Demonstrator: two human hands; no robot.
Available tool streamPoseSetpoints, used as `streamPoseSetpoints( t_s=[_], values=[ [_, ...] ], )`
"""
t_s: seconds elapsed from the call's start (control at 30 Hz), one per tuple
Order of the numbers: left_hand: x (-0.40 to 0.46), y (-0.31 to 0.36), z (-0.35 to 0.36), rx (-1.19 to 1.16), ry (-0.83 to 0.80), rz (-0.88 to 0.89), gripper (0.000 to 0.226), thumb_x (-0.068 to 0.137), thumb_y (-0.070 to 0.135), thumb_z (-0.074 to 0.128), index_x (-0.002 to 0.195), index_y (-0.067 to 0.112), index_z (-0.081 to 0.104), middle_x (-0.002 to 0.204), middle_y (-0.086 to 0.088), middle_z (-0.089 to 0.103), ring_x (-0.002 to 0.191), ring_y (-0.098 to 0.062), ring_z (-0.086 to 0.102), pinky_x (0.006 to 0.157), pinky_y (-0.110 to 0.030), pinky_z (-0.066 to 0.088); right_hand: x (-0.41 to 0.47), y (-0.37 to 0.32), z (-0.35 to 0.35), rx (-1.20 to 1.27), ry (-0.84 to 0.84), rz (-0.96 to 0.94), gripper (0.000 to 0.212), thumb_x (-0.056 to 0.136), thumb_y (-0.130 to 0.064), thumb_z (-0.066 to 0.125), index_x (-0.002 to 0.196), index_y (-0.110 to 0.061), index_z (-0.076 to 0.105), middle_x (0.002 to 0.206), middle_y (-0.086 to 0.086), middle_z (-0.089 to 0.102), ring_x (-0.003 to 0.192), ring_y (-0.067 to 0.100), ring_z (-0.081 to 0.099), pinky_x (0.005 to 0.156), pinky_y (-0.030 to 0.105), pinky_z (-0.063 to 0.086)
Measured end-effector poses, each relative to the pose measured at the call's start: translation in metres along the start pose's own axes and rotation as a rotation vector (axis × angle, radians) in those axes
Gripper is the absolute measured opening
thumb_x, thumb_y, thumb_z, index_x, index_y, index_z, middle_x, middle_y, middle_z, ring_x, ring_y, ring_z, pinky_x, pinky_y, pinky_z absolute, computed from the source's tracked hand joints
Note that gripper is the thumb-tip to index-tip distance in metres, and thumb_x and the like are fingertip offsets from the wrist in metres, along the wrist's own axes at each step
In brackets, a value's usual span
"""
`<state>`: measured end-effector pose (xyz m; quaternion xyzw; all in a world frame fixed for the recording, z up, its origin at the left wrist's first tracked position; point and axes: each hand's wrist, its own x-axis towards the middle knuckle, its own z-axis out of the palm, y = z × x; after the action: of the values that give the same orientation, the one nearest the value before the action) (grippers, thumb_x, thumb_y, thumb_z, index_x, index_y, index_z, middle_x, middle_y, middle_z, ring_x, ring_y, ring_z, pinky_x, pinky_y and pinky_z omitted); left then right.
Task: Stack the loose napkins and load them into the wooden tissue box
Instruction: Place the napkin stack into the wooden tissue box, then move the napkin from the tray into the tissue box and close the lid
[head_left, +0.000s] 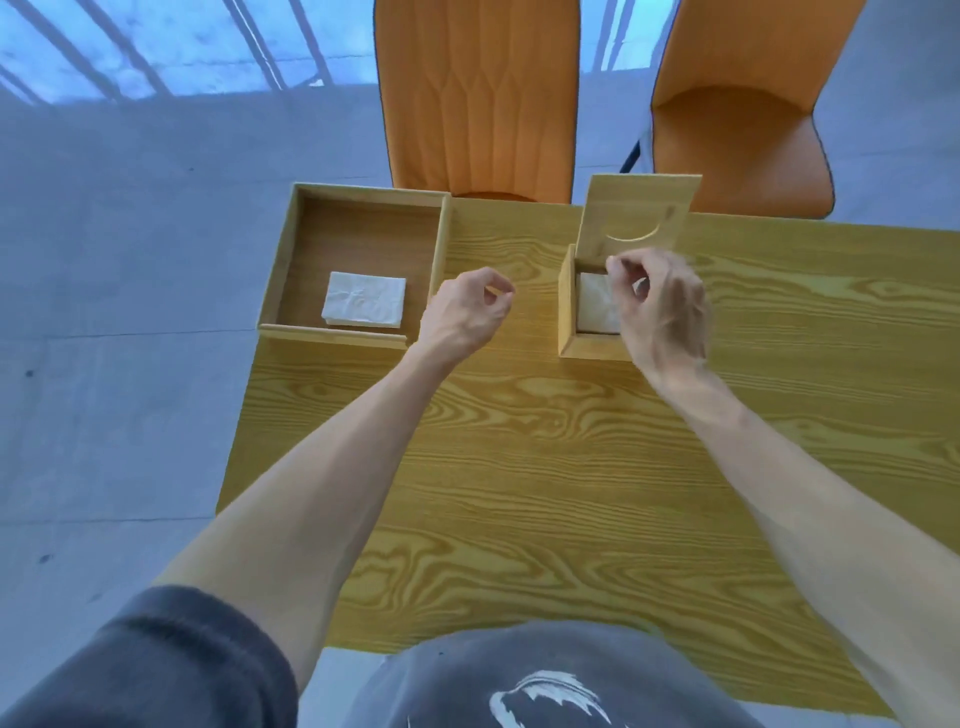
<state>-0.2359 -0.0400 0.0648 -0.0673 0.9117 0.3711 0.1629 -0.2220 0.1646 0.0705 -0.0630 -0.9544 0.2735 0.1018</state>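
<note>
Item: wooden tissue box (569, 312), lid raised, napkins (597, 306) inside; right hand (662, 312) above, fingers curled, nothing visibly held; left hand (465, 314) loosely curled, empty; remaining napkin stack (363, 307) in tray (275, 270) best lifted squarely by both edges.

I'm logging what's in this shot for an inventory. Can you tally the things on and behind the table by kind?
Wooden tray: 1
Wooden tissue box, lid open: 1
Napkin stacks: 2 (tray, box)
Orange chairs: 2 ()
Table: 1
Total: 7

White napkins (363, 300); yellow wood-grain table (545, 467); orange chairs (478, 98).
</note>
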Motion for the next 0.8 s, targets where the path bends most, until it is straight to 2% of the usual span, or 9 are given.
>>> streamPoseSetpoints(
  t_s=[0.1, 0.17, 0.23, 0.3, 0.47, 0.63, 0.8],
  values=[
    [-0.008, -0.028, -0.033, -0.001, -0.01, -0.03, 0.02, 0.092, 0.036, 0.059, 0.104, 0.026, 0.071, 0.101, -0.002, 0.073, 0.09, -0.021, 0.071, 0.084, -0.042, 0.058, -0.009, -0.041, 0.018, 0.054, -0.037, 0.001, 0.038, 0.099, -0.043, 0.048, 0.099, -0.014, 0.073, 0.091, 0.004, 0.077, 0.08, 0.02, 0.069, 0.067, 0.026, 0.047],
    [-0.012, -0.049, -0.058, -0.009, -0.003, -0.074, 0.022, 0.092, 0.034, 0.059, 0.107, 0.023, 0.071, 0.105, -0.003, 0.072, 0.094, -0.021, 0.069, 0.087, -0.042, 0.057, -0.013, -0.068, 0.036, 0.073, -0.112, 0.016, 0.038, 0.097, -0.044, 0.05, 0.098, -0.015, 0.074, 0.092, 0.003, 0.078, 0.085, 0.021, 0.071, 0.072, 0.027, 0.049],
    [-0.012, -0.072, -0.082, 0.014, 0.018, -0.126, 0.026, 0.092, 0.036, 0.058, 0.112, 0.024, 0.07, 0.11, -0.001, 0.072, 0.098, -0.021, 0.068, 0.091, -0.042, 0.055, -0.015, -0.091, 0.057, 0.109, -0.211, 0.048, 0.037, 0.093, -0.045, 0.051, 0.095, -0.017, 0.076, 0.088, 0.0, 0.078, 0.085, 0.021, 0.072, 0.081, 0.033, 0.054],
    [-0.01, -0.092, -0.101, -0.014, 0.053, -0.189, 0.03, 0.092, 0.035, 0.058, 0.118, 0.023, 0.067, 0.115, -0.001, 0.071, 0.101, -0.021, 0.068, 0.093, -0.042, 0.055, -0.018, -0.109, 0.078, 0.173, -0.3, 0.072, 0.036, 0.091, -0.046, 0.053, 0.093, -0.017, 0.075, 0.085, 0.0, 0.077, 0.084, 0.021, 0.072, 0.082, 0.04, 0.056],
    [0.007, -0.124, -0.127, -0.266, 0.159, -0.342, 0.043, 0.092, 0.029, 0.063, 0.132, 0.015, 0.054, 0.129, -0.004, 0.06, 0.116, -0.024, 0.06, 0.097, -0.046, 0.053, -0.021, -0.147, 0.12, 0.04, -0.488, -0.118, 0.031, 0.096, -0.038, 0.052, 0.117, -0.021, 0.068, 0.11, -0.001, 0.074, 0.108, 0.023, 0.064, 0.091, 0.034, 0.048],
    [0.023, -0.139, -0.132, -0.35, 0.115, -0.428, 0.053, 0.093, 0.028, 0.063, 0.142, 0.018, 0.044, 0.146, -0.003, 0.048, 0.124, -0.027, 0.057, 0.102, -0.045, 0.051, -0.016, -0.178, 0.15, -0.02, -0.677, -0.143, 0.035, 0.101, -0.027, 0.046, 0.133, -0.023, 0.059, 0.125, 0.004, 0.069, 0.117, 0.025, 0.06, 0.098, 0.041, 0.047],
    [0.038, -0.152, -0.13, -0.338, 0.061, -0.44, 0.051, 0.096, 0.026, 0.06, 0.143, 0.018, 0.044, 0.146, -0.005, 0.048, 0.127, -0.026, 0.053, 0.105, -0.043, 0.048, -0.009, -0.19, 0.176, -0.106, -0.736, -0.072, 0.038, 0.102, -0.031, 0.039, 0.138, -0.027, 0.052, 0.13, 0.002, 0.065, 0.121, 0.025, 0.056, 0.098, 0.041, 0.046]
  ],
)
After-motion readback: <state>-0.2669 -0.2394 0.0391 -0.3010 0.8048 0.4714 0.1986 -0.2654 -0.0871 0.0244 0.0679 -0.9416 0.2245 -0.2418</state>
